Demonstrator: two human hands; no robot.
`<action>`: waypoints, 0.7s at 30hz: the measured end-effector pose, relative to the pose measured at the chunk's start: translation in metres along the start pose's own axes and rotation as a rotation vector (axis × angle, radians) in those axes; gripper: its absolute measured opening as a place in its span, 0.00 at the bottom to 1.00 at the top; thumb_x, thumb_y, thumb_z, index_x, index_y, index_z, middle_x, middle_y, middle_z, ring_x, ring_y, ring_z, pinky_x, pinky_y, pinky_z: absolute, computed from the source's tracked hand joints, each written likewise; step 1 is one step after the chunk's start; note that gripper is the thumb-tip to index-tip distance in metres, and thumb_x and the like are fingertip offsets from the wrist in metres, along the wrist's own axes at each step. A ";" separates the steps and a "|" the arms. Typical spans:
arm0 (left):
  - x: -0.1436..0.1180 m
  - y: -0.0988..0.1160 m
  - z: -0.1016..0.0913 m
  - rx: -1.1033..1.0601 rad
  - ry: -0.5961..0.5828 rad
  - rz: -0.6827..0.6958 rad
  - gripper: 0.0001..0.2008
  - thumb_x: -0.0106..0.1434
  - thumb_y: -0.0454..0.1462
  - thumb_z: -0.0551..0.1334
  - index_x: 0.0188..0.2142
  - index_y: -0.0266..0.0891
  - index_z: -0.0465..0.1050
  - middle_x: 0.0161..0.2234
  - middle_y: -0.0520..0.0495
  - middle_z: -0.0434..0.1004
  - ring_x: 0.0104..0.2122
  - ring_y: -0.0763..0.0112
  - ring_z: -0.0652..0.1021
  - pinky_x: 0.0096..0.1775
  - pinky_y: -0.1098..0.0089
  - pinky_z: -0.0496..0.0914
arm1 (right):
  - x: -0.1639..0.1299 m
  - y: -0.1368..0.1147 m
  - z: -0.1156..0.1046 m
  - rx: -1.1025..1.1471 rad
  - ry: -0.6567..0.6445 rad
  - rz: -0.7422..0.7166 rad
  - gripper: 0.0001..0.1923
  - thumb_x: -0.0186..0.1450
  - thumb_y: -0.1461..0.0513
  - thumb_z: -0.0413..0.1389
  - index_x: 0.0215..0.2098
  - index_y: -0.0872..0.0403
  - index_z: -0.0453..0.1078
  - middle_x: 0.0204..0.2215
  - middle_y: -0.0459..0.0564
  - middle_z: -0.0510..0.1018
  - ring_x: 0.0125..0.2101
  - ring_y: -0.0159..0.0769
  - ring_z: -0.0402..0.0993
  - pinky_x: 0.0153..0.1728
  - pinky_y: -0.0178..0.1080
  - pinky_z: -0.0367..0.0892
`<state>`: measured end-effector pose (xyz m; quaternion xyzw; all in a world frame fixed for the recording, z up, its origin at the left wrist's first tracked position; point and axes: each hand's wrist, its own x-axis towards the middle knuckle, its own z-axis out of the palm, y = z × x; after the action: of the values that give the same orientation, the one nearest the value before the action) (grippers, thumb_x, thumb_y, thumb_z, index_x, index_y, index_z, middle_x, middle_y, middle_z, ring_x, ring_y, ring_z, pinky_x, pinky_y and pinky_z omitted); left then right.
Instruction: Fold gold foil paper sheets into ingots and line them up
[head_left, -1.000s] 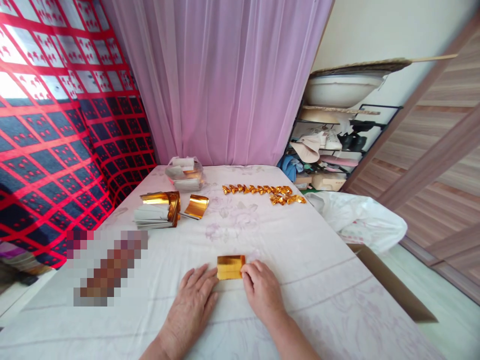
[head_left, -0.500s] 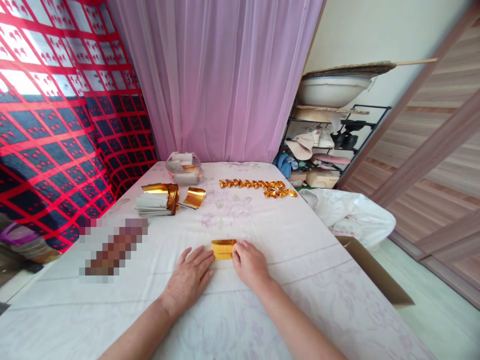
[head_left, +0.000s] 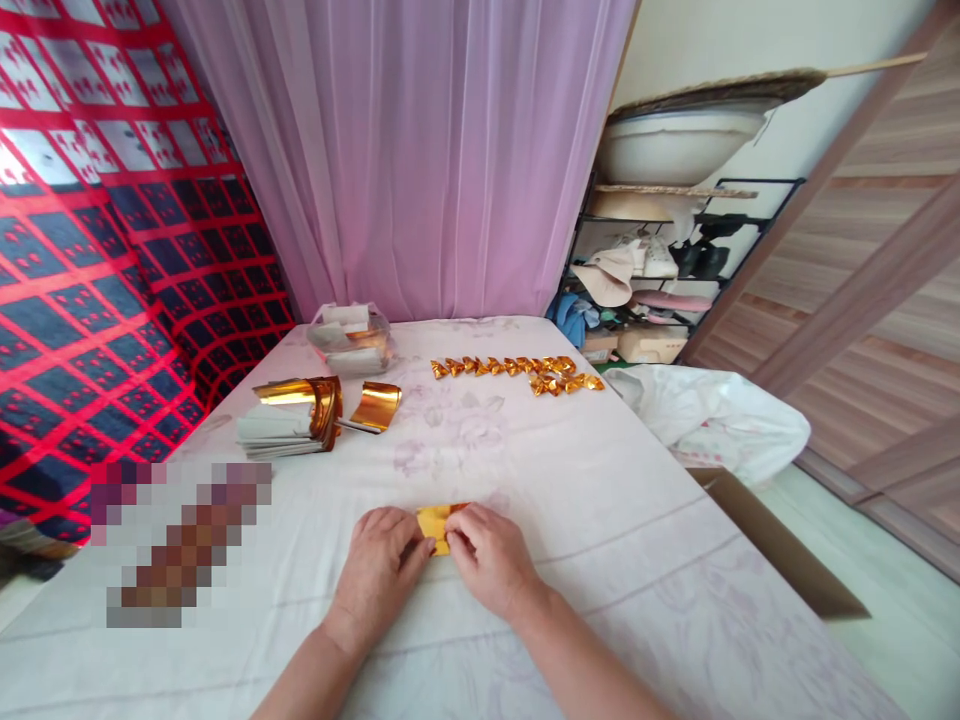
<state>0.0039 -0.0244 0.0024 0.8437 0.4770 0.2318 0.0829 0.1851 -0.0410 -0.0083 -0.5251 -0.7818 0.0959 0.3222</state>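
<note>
A small folded sheet of gold foil paper (head_left: 433, 527) lies on the cloth in front of me. My left hand (head_left: 381, 560) is closed over its left end, thumb at the near corner and fingers curled. At the right end, my right hand (head_left: 489, 556) pinches the paper between thumb and fingers; part of it is hidden there. Farther off on the left is a stack of gold and grey-white paper sheets (head_left: 281, 432), with a loose gold sheet (head_left: 377, 405) beside it. A row of folded gold foil pieces (head_left: 495, 367) runs across the far right.
A clear plastic bag of paper (head_left: 351, 345) sits at the table's far left. Purple curtains (head_left: 450, 150) hang behind. To the right are a shelf rack (head_left: 660, 260), a white plastic bag (head_left: 720, 420) and a cardboard box (head_left: 780, 550). A blurred patch (head_left: 187, 545) covers something at left.
My left hand has gone from lying flat with spread fingers to curling onto the gold paper. My right fingers have shifted left over the paper. The view has moved slightly.
</note>
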 end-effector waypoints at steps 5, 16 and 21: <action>-0.003 -0.001 0.000 -0.053 -0.039 -0.011 0.09 0.66 0.40 0.58 0.29 0.41 0.68 0.31 0.48 0.74 0.36 0.62 0.74 0.41 0.59 0.67 | -0.005 -0.006 -0.004 0.001 0.008 -0.068 0.08 0.66 0.67 0.49 0.32 0.51 0.68 0.27 0.46 0.74 0.30 0.33 0.71 0.33 0.34 0.60; -0.005 -0.002 -0.001 -0.086 0.005 0.049 0.03 0.60 0.36 0.63 0.31 0.42 0.69 0.33 0.50 0.75 0.35 0.62 0.74 0.42 0.60 0.67 | -0.011 -0.013 -0.001 0.026 -0.028 -0.129 0.10 0.67 0.66 0.47 0.36 0.50 0.70 0.27 0.46 0.74 0.28 0.35 0.70 0.31 0.37 0.61; -0.005 -0.002 -0.001 -0.085 0.017 0.061 0.03 0.60 0.35 0.63 0.31 0.42 0.69 0.33 0.50 0.74 0.36 0.62 0.73 0.43 0.59 0.66 | -0.010 -0.012 -0.002 0.052 -0.047 -0.132 0.09 0.66 0.66 0.48 0.37 0.52 0.69 0.27 0.46 0.74 0.28 0.35 0.70 0.30 0.38 0.60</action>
<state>-0.0004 -0.0275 0.0013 0.8517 0.4413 0.2614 0.1075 0.1798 -0.0553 -0.0054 -0.4613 -0.8195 0.1070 0.3228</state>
